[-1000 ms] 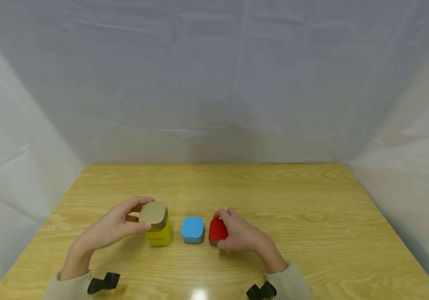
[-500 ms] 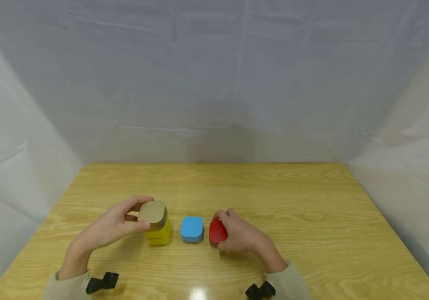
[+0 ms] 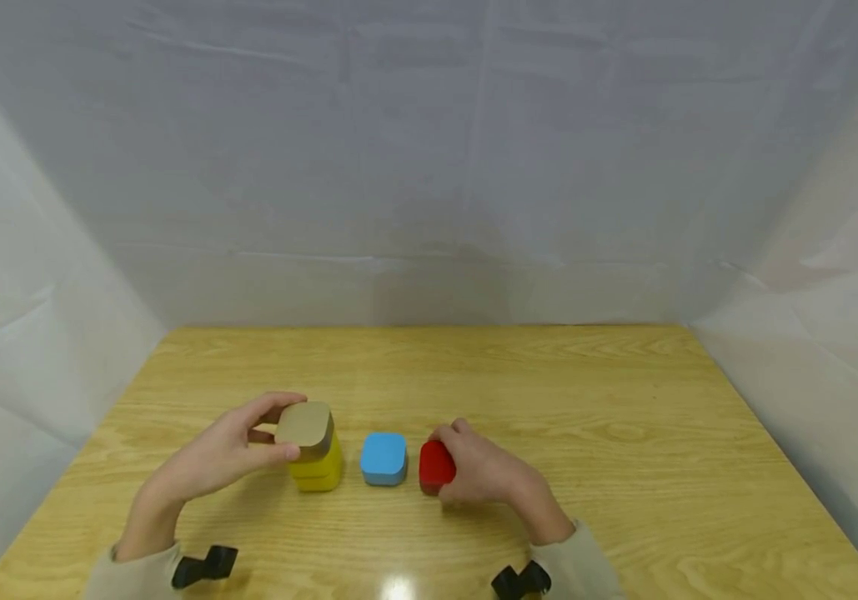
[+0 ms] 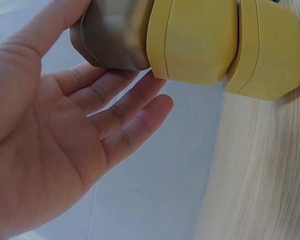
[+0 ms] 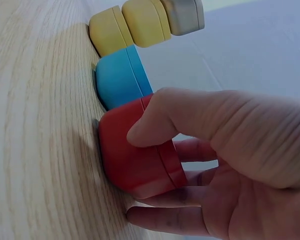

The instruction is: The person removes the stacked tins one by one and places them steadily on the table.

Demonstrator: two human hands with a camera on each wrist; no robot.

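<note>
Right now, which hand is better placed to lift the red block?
The right hand. Its thumb and fingers already curl round the red block on the table. The left hand is busy pinching the brown block on top of the yellow stack, beyond the blue block.

red block (image 3: pixel 436 467): right side hidden by right hand (image 3: pixel 483 468) | forearms: cut off by frame bottom

You have narrow gaps only along the row: the rounded blue block (image 3: pixel 384 458) sits between the stacked yellow blocks (image 3: pixel 317 471) capped by a tan block (image 3: pixel 306 427) and the rounded red block (image 3: pixel 436 467). Your left hand (image 3: pixel 222 457) and right hand (image 3: pixel 484 471) flank it. The wooden table (image 3: pixel 549 392) beyond lies open.
</note>
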